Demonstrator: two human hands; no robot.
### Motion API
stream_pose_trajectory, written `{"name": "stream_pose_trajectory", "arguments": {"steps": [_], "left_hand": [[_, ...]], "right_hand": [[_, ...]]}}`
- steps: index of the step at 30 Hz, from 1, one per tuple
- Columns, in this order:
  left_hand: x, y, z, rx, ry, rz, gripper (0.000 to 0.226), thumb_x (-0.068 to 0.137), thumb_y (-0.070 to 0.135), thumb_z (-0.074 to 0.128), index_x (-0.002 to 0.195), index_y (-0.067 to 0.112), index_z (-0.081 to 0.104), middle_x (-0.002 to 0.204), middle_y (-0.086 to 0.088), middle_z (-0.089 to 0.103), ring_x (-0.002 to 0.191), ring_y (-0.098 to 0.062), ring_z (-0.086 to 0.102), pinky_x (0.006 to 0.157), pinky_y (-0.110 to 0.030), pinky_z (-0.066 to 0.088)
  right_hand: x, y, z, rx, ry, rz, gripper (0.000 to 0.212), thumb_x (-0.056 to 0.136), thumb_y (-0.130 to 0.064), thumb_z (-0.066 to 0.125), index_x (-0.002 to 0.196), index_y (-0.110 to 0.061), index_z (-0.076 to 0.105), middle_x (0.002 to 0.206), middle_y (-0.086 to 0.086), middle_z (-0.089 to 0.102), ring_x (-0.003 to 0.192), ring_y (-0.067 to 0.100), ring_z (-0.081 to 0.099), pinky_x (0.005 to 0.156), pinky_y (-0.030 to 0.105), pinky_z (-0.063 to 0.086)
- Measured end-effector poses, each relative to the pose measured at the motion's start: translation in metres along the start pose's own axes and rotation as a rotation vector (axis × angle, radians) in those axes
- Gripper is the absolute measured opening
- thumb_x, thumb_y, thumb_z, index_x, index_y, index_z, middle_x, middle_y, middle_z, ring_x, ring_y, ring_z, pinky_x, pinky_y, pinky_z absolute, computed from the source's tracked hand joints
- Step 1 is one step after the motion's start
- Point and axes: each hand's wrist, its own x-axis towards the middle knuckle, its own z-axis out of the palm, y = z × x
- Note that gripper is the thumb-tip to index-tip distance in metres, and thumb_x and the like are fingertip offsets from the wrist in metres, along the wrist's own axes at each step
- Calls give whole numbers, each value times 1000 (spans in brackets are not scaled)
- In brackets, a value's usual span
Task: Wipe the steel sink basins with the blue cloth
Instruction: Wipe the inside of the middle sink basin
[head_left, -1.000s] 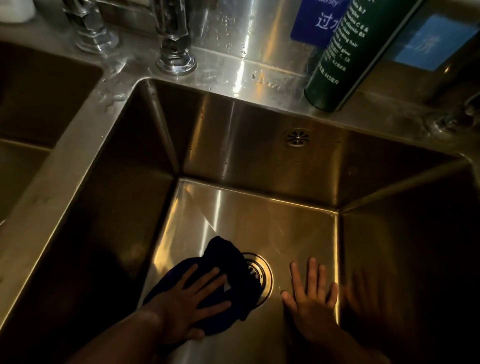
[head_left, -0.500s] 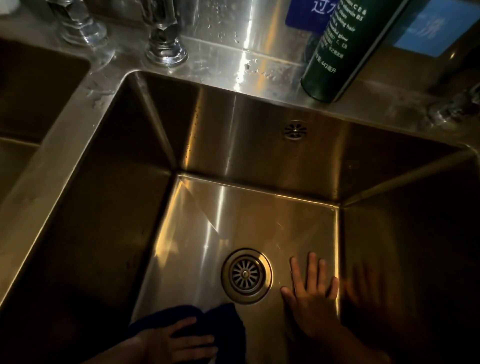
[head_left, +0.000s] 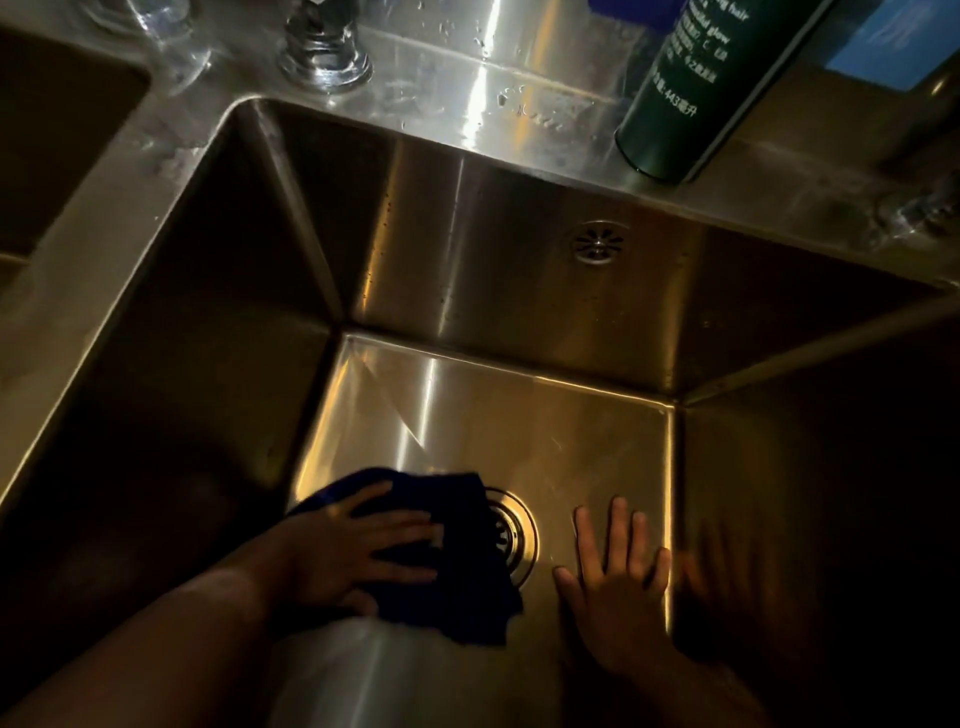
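Observation:
The dark blue cloth (head_left: 467, 566) lies bunched on the floor of the steel sink basin (head_left: 467, 415), covering the left half of the round drain (head_left: 514, 535). My left hand (head_left: 353, 551) presses flat on the cloth with its fingers spread and straight. My right hand (head_left: 618, 577) rests flat on the basin floor to the right of the drain, fingers spread, close to the right wall, where its reflection shows. It holds nothing.
A dark green bottle (head_left: 691, 93) stands on the back ledge at the right. A tap base (head_left: 324, 60) sits on the ledge at the left. An overflow grille (head_left: 598, 242) is in the back wall. A second basin (head_left: 47, 145) lies at far left.
My left hand has pushed the cloth forward from the basin's near edge onto the drain, after pulling it back before. My right hand has stayed in place.

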Motion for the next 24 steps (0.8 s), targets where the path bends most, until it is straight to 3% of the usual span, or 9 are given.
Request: {"name": "stream_pose_trajectory", "arguments": {"steps": [2,4,5,8,11,17,19,21,24], "left_hand": [[15,-17,5,-70,25,-82,58,92,64,21,146,43,17,160,-1,11,149,-17,1,111,-53,8],[27,-31,8,-124,-18,-148,60,91,63,15,143,49,-12,158,2,-16,138,-10,-35,112,-52,-17],[29,-42,7,-156,-65,-201,60,90,64,11,138,51,-22,154,5,-25,133,-8,-43,109,-51,-26],[43,-73,6,-193,-53,-436,58,84,65,-1,134,48,-24,153,7,-27,142,-12,-29,111,-53,-20],[54,-96,0,-209,-106,-628,60,92,63,12,137,45,-24,158,8,-21,147,-16,-12,113,-55,-15],[48,-74,-3,-412,-129,-753,64,91,63,13,140,44,-24,155,9,-31,145,-16,-21,111,-55,-19],[41,-59,-6,-426,-185,-755,70,91,64,14,141,39,-27,144,4,-46,139,-16,-34,109,-56,-21],[28,-37,-8,-438,-260,-732,75,91,64,17,137,32,-32,137,-2,-51,131,-20,-44,107,-58,-23],[3,9,-14,-416,-256,-630,79,88,65,20,140,28,-26,148,-15,-33,135,-36,-32,106,-67,-13]], "right_hand": [[-1,0,-1,-8,-1,-2,78,93,-62,0,139,-20,47,143,27,43,127,48,46,91,70,37],[-1,2,-1,-11,-3,-10,78,94,-61,1,138,-19,49,143,27,44,126,48,46,89,71,38],[-1,2,-1,-13,0,-15,76,94,-61,1,139,-20,46,143,27,43,127,48,46,89,71,38],[1,4,3,-21,-19,-11,69,94,-61,4,142,-23,36,146,25,40,130,46,42,91,71,36],[5,7,10,-51,-1,-19,67,90,-63,24,146,-26,30,152,21,30,136,43,33,95,71,32],[5,8,13,-25,21,-50,69,90,-63,21,148,-27,28,154,21,26,139,43,27,99,71,26],[4,9,11,-36,18,-55,71,90,-64,16,151,-32,1,160,14,-6,146,36,0,108,68,12],[6,16,20,-22,35,-92,70,91,-66,11,140,-37,-30,148,3,-42,140,28,-32,113,63,-6],[6,17,19,11,7,-101,72,94,-63,16,135,-38,-37,141,-1,-50,134,24,-40,111,59,-13]]}}
